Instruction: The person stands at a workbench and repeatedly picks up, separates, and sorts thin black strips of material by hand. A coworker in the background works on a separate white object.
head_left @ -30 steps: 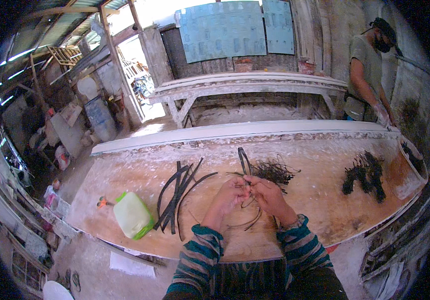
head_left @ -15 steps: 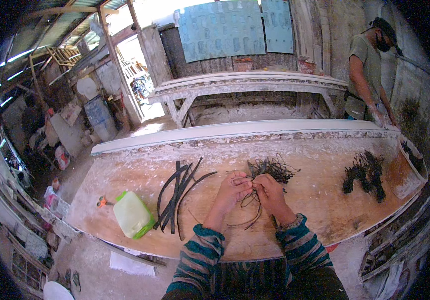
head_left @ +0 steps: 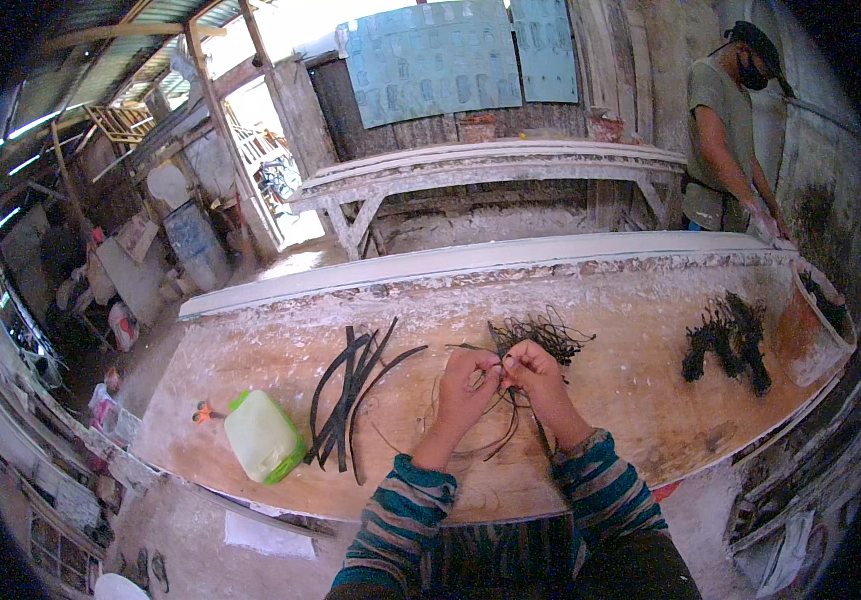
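Over the middle of a dusty plywood table (head_left: 631, 430), my left hand (head_left: 467, 385) and my right hand (head_left: 539, 385) meet fingertip to fingertip. Both pinch a thin dark cord (head_left: 496, 440), whose loose ends hang below my fingers towards the table. Just beyond my right hand lies a tangled bundle of knotted black cords (head_left: 551, 335). To the left of my hands, several flat black strips (head_left: 344, 400) are laid across one another. The exact spot where the cord is gripped is too small to make out.
A pale container with green edges (head_left: 263, 437) and orange-handled scissors (head_left: 207, 411) lie on the left. More black cord bundles (head_left: 731, 345) are at the right, beside a dusty tilted bucket (head_left: 816, 335). A long white strip (head_left: 491, 262) borders the far edge. A co-worker (head_left: 736, 130) stands far right.
My fingers have shifted on the cord, the left ones now more spread and the fingertips pinching together. The view has moved slightly.
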The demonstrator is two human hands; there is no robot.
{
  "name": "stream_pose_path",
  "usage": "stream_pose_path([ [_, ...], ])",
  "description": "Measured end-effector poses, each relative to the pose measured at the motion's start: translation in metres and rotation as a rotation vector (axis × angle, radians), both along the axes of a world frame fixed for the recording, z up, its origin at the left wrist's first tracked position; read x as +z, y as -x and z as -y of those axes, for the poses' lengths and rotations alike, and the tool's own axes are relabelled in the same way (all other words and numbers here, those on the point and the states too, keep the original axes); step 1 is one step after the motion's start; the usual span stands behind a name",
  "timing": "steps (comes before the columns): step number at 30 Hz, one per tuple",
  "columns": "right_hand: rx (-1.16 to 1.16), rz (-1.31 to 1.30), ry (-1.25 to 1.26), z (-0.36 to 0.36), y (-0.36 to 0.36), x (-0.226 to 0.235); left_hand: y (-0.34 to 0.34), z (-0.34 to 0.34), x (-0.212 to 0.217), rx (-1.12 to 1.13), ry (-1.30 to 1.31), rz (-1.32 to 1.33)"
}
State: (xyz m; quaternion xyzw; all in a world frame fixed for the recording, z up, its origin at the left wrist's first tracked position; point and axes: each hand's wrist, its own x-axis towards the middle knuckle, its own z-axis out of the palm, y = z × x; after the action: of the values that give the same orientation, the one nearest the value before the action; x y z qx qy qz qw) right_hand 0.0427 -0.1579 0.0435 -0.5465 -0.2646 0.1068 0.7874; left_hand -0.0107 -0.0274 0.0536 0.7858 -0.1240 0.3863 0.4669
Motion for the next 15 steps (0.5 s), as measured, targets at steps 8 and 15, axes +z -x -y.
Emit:
stream_pose_path([
  [8,0.24,-0.355,-0.157,0.01,-0.002,0.009,0.003,0.002,0.003,-0.027,-0.087,0.1],
  [15,-0.075,-0.026,0.066,0.005,0.003,0.01,-0.003,0.002,-0.011,-0.026,0.06,-0.024],
])
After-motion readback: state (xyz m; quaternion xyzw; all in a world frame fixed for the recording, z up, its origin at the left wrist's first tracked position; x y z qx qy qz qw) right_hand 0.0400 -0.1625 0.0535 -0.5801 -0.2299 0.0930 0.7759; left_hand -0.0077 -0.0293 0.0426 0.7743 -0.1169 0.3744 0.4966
